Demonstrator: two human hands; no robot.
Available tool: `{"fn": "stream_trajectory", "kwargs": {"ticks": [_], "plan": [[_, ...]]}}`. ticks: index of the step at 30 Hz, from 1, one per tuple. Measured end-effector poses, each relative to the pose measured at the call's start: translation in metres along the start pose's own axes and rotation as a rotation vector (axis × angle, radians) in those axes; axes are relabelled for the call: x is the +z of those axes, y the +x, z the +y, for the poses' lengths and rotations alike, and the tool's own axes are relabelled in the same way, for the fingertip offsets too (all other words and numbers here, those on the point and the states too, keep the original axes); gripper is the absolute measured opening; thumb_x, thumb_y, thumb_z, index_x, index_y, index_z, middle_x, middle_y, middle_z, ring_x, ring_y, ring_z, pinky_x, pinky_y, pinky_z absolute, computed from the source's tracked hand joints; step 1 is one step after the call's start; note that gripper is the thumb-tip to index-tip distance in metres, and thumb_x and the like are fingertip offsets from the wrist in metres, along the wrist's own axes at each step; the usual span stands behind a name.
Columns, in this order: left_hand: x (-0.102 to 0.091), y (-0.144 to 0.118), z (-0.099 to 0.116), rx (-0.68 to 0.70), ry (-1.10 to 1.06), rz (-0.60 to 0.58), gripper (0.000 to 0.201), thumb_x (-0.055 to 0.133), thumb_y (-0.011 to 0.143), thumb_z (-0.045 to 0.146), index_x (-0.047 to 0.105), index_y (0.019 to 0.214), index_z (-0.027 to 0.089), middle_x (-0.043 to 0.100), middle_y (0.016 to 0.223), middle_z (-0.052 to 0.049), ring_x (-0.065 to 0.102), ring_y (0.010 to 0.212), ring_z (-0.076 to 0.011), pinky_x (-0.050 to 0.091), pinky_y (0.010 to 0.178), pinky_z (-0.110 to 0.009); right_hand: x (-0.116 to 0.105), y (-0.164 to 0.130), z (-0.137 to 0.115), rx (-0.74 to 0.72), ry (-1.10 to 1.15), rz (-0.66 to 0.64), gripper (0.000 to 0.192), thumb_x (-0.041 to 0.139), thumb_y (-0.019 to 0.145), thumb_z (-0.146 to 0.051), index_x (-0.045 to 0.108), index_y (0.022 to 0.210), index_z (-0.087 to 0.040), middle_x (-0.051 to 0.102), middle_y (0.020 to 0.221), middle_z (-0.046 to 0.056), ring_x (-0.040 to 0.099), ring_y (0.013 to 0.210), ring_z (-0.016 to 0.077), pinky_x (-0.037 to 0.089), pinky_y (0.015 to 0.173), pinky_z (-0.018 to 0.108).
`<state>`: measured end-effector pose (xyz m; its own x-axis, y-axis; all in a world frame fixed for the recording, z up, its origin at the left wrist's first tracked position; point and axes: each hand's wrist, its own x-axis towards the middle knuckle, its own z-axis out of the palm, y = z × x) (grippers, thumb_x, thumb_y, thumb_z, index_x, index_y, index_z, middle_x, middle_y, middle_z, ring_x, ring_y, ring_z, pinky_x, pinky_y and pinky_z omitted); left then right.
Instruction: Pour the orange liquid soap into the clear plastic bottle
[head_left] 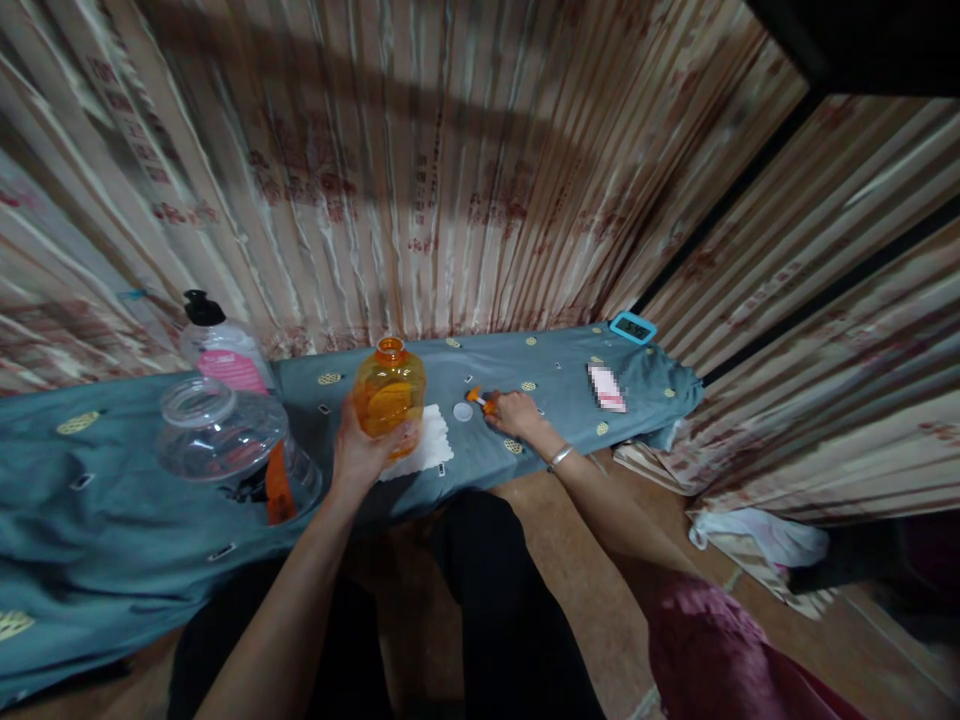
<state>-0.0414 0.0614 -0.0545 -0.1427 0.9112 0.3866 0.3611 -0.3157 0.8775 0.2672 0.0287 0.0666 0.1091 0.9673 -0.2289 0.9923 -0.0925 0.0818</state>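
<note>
Amber translucent plastic, round-bodied and open-necked, the bottle (388, 392) stands mid-table on a white ribbed cloth (429, 440), clasped from below by the left hand (365, 450). Near the blue-grey tablecloth's (112, 520) front edge, the right hand (514, 412) pinches a small orange piece (480, 400) beside a white disc (463, 411).

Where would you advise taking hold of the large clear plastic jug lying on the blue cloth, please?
The clear jug lies on its side on the cloth-covered table, its open mouth up and facing the camera. Its body looks too wide for one hand, so the rim of the mouth seems best: come from above and the near side and hook the fingers inside. The left hand, though nearest, holds the orange bottle.
</note>
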Motion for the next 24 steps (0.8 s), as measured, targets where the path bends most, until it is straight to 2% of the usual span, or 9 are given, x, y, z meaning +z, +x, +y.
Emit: {"fn": "stream_trajectory", "kwargs": {"ticks": [4, 9, 11, 13, 16, 19, 21, 23, 24], "plan": [[0.002, -0.001, -0.002, 0.020, -0.047, 0.021, 0.117, 0.120, 0.072, 0.053, 0.065, 0.173, 0.030, 0.085, 0.168, -0.018, 0.086, 0.156, -0.0468, 0.070, 0.137, -0.067, 0.001, -0.007, -0.001, -0.025, 0.012, 0.012, 0.040, 0.088, 0.126, -0.042, 0.084, 0.161, -0.022, 0.093, 0.159, 0.014, 0.090, 0.147, 0.0387, 0.074, 0.129, 0.067], [-0.001, -0.007, 0.002, 0.087, -0.083, 0.038, 0.136, 0.121, 0.073, 0.049, 0.051, 0.188, 0.031, 0.073, 0.186, -0.022, 0.070, 0.179, -0.0463, 0.056, 0.152, -0.065, 0.000, -0.014, -0.003, -0.041, 0.065, 0.032, 0.042, 0.091, 0.123, -0.038, 0.084, 0.161, -0.022, 0.092, 0.160, 0.014, 0.089, 0.149, 0.0395, 0.074, 0.129, 0.068], [-0.005, -0.019, 0.010, 0.060, -0.054, 0.068, 0.133, 0.120, 0.072, 0.051, 0.055, 0.186, 0.028, 0.069, 0.190, -0.025, 0.065, 0.183, -0.0478, 0.052, 0.155, -0.066, -0.001, -0.018, -0.003, -0.042, 0.105, 0.053, 0.044, 0.094, 0.122, -0.036, 0.083, 0.162, -0.022, 0.091, 0.162, 0.014, 0.089, 0.150, 0.0401, 0.073, 0.130, 0.069], [-0.013, -0.041, 0.020, 0.010, -0.023, 0.111, 0.127, 0.118, 0.075, 0.055, 0.058, 0.184, 0.028, 0.067, 0.192, -0.025, 0.063, 0.184, -0.0473, 0.050, 0.156, -0.067, -0.002, -0.025, -0.002, -0.042, 0.159, 0.093, 0.048, 0.095, 0.121, -0.034, 0.082, 0.165, -0.022, 0.089, 0.168, 0.015, 0.086, 0.155, 0.0416, 0.072, 0.133, 0.071], [-0.037, -0.090, 0.034, -0.028, -0.044, 0.150, 0.105, 0.112, 0.083, 0.061, 0.068, 0.173, 0.031, 0.076, 0.181, -0.020, 0.074, 0.172, -0.0439, 0.059, 0.149, -0.064, -0.001, -0.041, -0.003, -0.046, 0.276, 0.180, 0.053, 0.092, 0.122, -0.029, 0.078, 0.173, -0.022, 0.084, 0.178, 0.017, 0.080, 0.166, 0.0440, 0.067, 0.139, 0.074], [-0.078, -0.133, 0.044, -0.066, -0.081, 0.133, 0.064, 0.103, 0.092, 0.068, 0.084, 0.139, 0.029, 0.091, 0.142, -0.013, 0.092, 0.130, -0.0387, 0.077, 0.126, -0.060, 0.006, -0.065, -0.012, -0.087, 0.443, 0.255, 0.058, 0.086, 0.125, -0.023, 0.071, 0.180, -0.020, 0.079, 0.186, 0.021, 0.074, 0.174, 0.0449, 0.060, 0.147, 0.075], [-0.107, -0.143, 0.048, -0.077, -0.063, 0.202, 0.057, 0.100, 0.095, 0.073, 0.084, 0.128, 0.029, 0.091, 0.126, -0.011, 0.092, 0.115, -0.0362, 0.081, 0.117, -0.058, 0.013, -0.084, -0.026, -0.151, 0.581, 0.284, 0.061, 0.084, 0.126, -0.027, 0.067, 0.183, -0.016, 0.075, 0.191, 0.026, 0.071, 0.180, 0.0454, 0.054, 0.152, 0.074], [-0.130, -0.134, 0.048, -0.048, -0.022, 0.337, 0.065, 0.101, 0.094, 0.073, 0.082, 0.138, 0.029, 0.089, 0.137, -0.013, 0.091, 0.127, -0.0398, 0.076, 0.127, -0.064, 0.020, -0.101, -0.045, -0.233, 0.730, 0.304, 0.066, 0.081, 0.125, -0.032, 0.063, 0.186, -0.011, 0.073, 0.193, 0.030, 0.068, 0.183, 0.0454, 0.050, 0.156, 0.072], [-0.138, -0.123, 0.046, -0.035, 0.007, 0.400, 0.078, 0.104, 0.092, 0.071, 0.077, 0.153, 0.030, 0.086, 0.154, -0.016, 0.087, 0.144, -0.0434, 0.070, 0.137, -0.068, 0.024, -0.109, -0.057, -0.277, 0.804, 0.303, 0.067, 0.080, 0.125, -0.035, 0.064, 0.186, -0.013, 0.074, 0.192, 0.030, 0.071, 0.181, 0.0448, 0.053, 0.154, 0.070]]}}
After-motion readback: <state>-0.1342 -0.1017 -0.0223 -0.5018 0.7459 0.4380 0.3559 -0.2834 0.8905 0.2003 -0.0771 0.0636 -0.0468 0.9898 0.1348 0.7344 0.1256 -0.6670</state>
